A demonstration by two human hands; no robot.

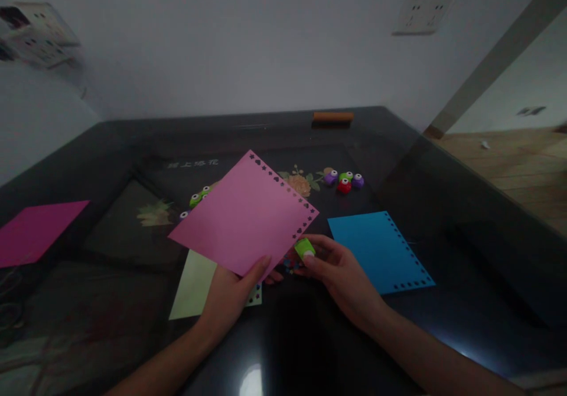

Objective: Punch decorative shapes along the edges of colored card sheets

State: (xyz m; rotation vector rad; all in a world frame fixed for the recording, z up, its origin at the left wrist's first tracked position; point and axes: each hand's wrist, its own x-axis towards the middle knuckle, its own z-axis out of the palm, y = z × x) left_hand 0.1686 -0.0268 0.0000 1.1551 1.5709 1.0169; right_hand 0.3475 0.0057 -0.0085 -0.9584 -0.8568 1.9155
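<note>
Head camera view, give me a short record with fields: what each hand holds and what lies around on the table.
left hand: holds pink sheet by its near corner
right hand: grips green punch at the pink sheet's edge
pink sheet edge: punched shapes along the right side
under it: pale green sheet
right of hands: blue sheet, edge punched
far left: magenta sheet
behind: small punches
surface: dark table

A dark glossy table (443,219) carries a blue sheet (376,248) just right of the grip, a pale green sheet (195,284) under it, a magenta sheet (35,231) far left, small punches (344,180) beyond
</note>
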